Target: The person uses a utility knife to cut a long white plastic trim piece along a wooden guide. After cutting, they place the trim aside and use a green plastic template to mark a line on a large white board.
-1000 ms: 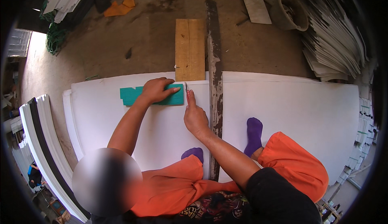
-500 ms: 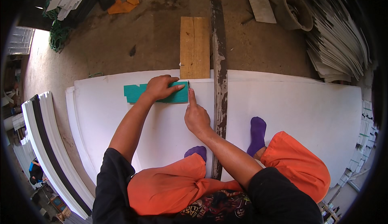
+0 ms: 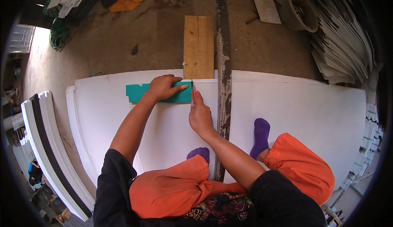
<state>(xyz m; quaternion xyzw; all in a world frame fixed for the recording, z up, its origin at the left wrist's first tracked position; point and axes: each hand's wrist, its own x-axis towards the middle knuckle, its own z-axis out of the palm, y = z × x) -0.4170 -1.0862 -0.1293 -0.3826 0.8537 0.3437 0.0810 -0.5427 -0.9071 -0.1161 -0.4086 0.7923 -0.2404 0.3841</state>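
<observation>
A green corrugated strip (image 3: 137,92) lies across the white sheet (image 3: 170,124) near its far edge. My left hand (image 3: 163,87) holds it down, thumb stretched along the ribs and fingers bent over its far edge. In my right hand (image 3: 201,117) is a red cutter knife (image 3: 194,92), index finger laid along it. Its tip is at the far right corner of the strip, beside the strip's right end. Whether the blade touches the strip I cannot tell. A wooden board (image 3: 199,46) runs beyond the sheet's far edge, its near end close to the knife.
A long, worn dark bar (image 3: 224,63) crosses the white sheet just right of my right hand. My feet in purple socks (image 3: 260,137) rest on the sheet. Long white and black strips (image 3: 49,145) stand at left. A bucket (image 3: 298,12) and stacked sheets (image 3: 342,34) are at far right.
My right hand has shifted slightly, and more of the red knife shows beside its index finger. My left hand and the green strip have hardly moved.
</observation>
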